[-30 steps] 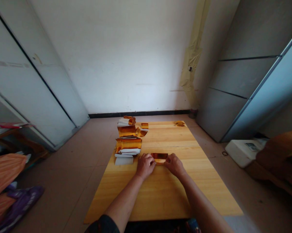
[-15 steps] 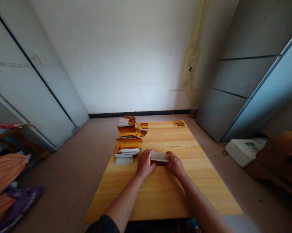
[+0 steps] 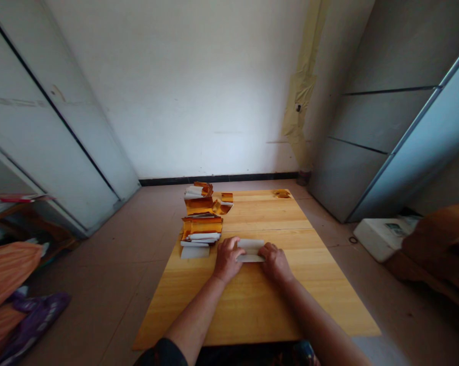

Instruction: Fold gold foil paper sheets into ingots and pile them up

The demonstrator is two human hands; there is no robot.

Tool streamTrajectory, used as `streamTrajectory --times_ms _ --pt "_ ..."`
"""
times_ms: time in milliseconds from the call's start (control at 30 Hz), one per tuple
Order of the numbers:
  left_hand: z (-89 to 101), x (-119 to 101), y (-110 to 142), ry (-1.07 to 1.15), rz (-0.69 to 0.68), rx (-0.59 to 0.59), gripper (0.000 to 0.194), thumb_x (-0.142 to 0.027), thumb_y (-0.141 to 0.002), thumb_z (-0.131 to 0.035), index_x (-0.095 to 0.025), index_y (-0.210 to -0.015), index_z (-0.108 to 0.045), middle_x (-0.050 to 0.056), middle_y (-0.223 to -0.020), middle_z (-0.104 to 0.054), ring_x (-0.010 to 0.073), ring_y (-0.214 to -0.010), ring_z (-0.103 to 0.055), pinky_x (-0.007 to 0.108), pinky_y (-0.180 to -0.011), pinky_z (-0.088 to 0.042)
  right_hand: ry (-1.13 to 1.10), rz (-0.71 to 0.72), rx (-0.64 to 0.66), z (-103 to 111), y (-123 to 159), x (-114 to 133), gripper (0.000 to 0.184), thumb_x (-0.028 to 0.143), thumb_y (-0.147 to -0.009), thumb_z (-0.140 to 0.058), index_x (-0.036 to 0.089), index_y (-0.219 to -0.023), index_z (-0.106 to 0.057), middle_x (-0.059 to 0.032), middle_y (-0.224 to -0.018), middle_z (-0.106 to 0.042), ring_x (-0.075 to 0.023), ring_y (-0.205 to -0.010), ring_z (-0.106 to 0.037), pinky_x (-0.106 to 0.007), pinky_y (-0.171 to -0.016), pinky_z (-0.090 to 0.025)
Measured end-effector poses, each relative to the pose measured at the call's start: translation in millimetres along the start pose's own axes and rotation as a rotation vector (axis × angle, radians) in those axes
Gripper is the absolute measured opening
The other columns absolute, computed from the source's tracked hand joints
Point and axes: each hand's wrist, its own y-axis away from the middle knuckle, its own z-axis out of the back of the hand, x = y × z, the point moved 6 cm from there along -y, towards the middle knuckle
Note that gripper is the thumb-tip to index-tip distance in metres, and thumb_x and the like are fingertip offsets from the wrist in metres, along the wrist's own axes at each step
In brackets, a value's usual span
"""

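Note:
A small folded sheet [image 3: 251, 249], white side up, lies on the wooden table [image 3: 252, 305] between my two hands. My left hand [image 3: 226, 258] grips its left end with curled fingers. At the right end, my right hand [image 3: 275, 261] pinches it in the same way. Both hands rest on the table top near its middle. Just left of my left hand is a stack of gold and white folded sheets [image 3: 201, 231].
More gold foil pieces [image 3: 206, 199] lie at the table's far left, and one scrap [image 3: 281, 193] at the far right corner. A white box [image 3: 384, 236] sits on the floor at right. Orange and purple bags [image 3: 11, 290] lie at left. Grey cabinets flank the room.
The sheet showed its gold face a second ago. It has been turned and folded so the white side faces up, and it is now pressed lower onto the table.

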Motion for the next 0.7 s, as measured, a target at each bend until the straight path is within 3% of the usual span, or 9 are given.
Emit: streamTrajectory --times_ms 200,433,567,700 --pt "4.6 -10 3 -0.071 -0.082 0.088 0.018 -0.014 -0.069 -0.064 -0.026 -0.08 -0.07 0.005 -0.114 -0.056 0.024 -0.105 -0.047 0.041 -0.086 -0.034 0.119 0.146 -0.015 -3 6 4 0.013 0.017 -0.077 -0.054 0.021 -0.088 -0.061 -0.0066 -0.095 -0.059 -0.02 -0.092 -0.049 -0.029 -0.073 -0.031" --pt "13.1 -18 9 -0.124 -0.128 0.203 0.03 -0.017 -0.065 -0.063 -0.025 -0.093 -0.068 0.006 -0.111 -0.055 0.0248 -0.104 -0.046 0.041 -0.084 -0.033 0.111 0.197 -0.01 2 19 5 0.015 0.021 -0.078 -0.052 0.021 -0.09 -0.061 -0.0064 -0.096 -0.058 -0.0206 -0.092 -0.046 -0.031 -0.075 -0.029" --pt "18.3 -20 11 -0.137 -0.163 0.275 0.038 -0.028 -0.065 -0.067 -0.026 -0.102 -0.065 0.005 -0.106 -0.056 0.0244 -0.101 -0.046 0.04 -0.084 -0.032 0.082 0.23 0.017 9 25 6 0.022 0.027 -0.078 -0.053 0.022 -0.097 -0.061 -0.0056 -0.1 -0.057 -0.0206 -0.094 -0.045 -0.031 -0.078 -0.028" --pt "18.9 -21 9 -0.136 -0.183 0.289 0.042 -0.048 -0.069 -0.066 -0.024 -0.104 -0.064 0.006 -0.099 -0.058 0.0238 -0.096 -0.048 0.039 -0.082 -0.034 0.058 0.245 0.023 13 26 6 0.033 0.045 -0.08 -0.055 0.023 -0.104 -0.061 -0.0059 -0.102 -0.057 -0.0218 -0.094 -0.045 -0.032 -0.079 -0.029"
